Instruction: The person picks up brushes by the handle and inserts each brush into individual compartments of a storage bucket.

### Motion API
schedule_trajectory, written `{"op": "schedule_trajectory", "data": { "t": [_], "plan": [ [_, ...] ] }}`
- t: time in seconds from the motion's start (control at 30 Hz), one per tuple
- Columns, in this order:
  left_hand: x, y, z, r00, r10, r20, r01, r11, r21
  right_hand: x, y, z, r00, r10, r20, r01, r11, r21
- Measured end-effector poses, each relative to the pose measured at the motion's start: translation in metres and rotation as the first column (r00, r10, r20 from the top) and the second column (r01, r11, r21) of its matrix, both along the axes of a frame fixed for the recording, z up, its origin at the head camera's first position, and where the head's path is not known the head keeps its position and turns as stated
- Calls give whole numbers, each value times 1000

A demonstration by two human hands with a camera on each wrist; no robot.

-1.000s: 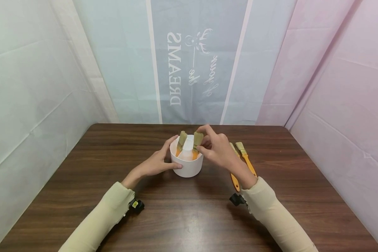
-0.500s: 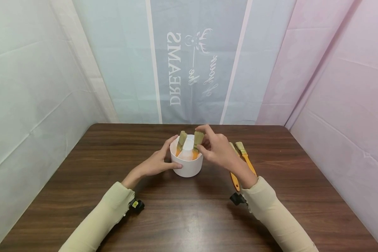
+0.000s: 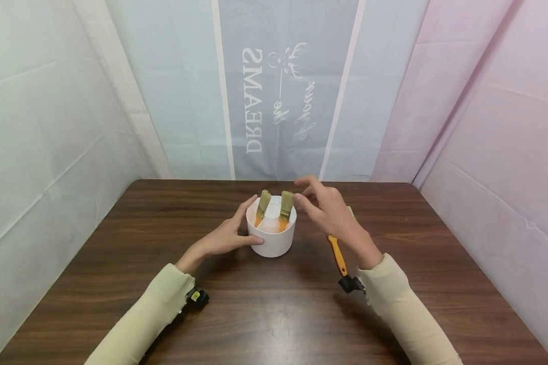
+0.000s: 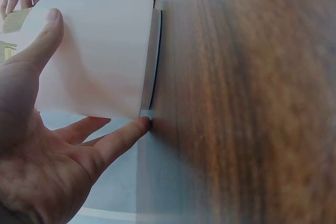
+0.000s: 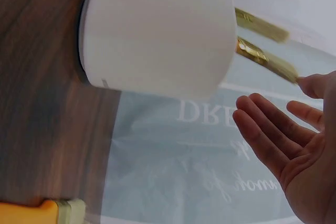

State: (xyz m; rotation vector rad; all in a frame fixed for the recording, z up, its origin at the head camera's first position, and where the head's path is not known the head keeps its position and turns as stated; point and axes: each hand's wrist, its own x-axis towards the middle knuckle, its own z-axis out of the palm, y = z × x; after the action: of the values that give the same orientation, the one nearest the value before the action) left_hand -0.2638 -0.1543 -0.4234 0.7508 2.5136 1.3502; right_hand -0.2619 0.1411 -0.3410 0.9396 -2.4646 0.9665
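Note:
A white round tub point(image 3: 271, 245) stands on the table with a pale round column inside. Two paintbrushes lean in it, bristles up: one brush point(image 3: 265, 200) at the left, another brush point(image 3: 287, 200) at the right. My left hand point(image 3: 228, 234) holds the tub from the left, thumb at the front wall and fingers behind. In the left wrist view one fingertip of that hand reaches the tub's base. Beside the right brush is my right hand point(image 3: 329, 213), its fingers parted and loosely bent. In the right wrist view its thumb lies right at the bristle tip.
Under and beyond my right forearm, a paintbrush with a yellow handle point(image 3: 337, 253) lies on the brown table point(image 3: 274, 314). The bristles point(image 3: 350, 212) of a further brush show behind that wrist. A printed curtain point(image 3: 280, 126) hangs at the table's far edge.
My right hand has let go of the right brush in the tub and moved slightly right and back, its fingers spreading. The left hand and tub have stayed in place.

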Motion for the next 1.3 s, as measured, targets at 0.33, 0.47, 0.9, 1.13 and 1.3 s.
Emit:
{"op": "schedule_trajectory", "data": {
  "t": [0.33, 0.47, 0.9, 1.13, 1.3],
  "plan": [
    [1, -1, 1, 1000, 6, -4, -6, 1000, -15, -5, 23, 12, 990, -34, 139, 29, 999, 32],
    [2, -1, 2, 1000, 12, -5, -12, 1000, -21, -7, 36, 16, 984, -37, 175, 27, 998, 61],
    [0, -1, 2, 999, 27, 24, -27, 1000, -8, -19, 75, 23, 935, -143, 323, 73, 973, 220],
    [-2, -4, 0, 999, 12, 41, -12, 1000, -4, -28, 95, 20, 847, -150, 510, 78, 984, 161],
    [-3, -6, 1, 999, 21, 41, -20, 1000, -20, -34, 109, 19, 783, -130, 609, 91, 991, 94]
  ]
}}
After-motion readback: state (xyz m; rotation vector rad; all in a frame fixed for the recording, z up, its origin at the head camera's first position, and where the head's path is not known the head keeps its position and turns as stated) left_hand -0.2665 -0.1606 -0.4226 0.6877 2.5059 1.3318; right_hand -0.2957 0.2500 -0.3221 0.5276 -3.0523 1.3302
